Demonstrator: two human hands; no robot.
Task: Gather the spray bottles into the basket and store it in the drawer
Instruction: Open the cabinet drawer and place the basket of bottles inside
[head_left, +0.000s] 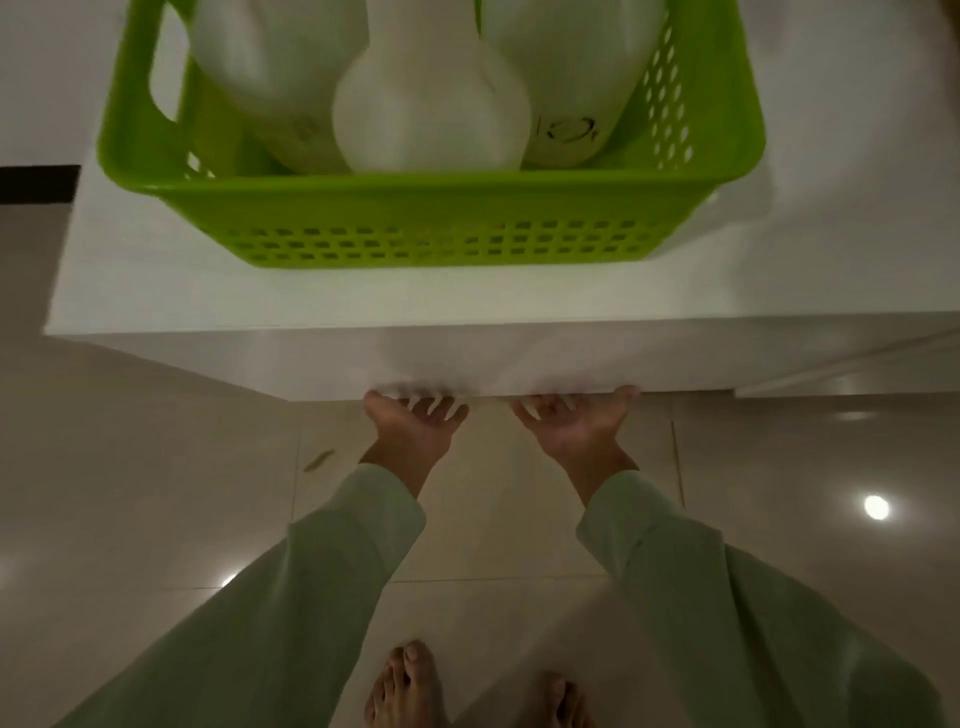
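Head view | both hands' grip, left (415, 423) and right (574, 423), hooked under drawer front (467, 358) below basket (431, 218) of spray bottles (431, 119) | risk: jerky pull might topple bottles.

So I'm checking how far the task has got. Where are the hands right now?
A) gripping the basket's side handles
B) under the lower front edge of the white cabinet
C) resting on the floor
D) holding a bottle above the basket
B: the left hand and right hand both have their fingers hooked under the cabinet front's lower edge, while the basket with the bottles sits untouched on top.
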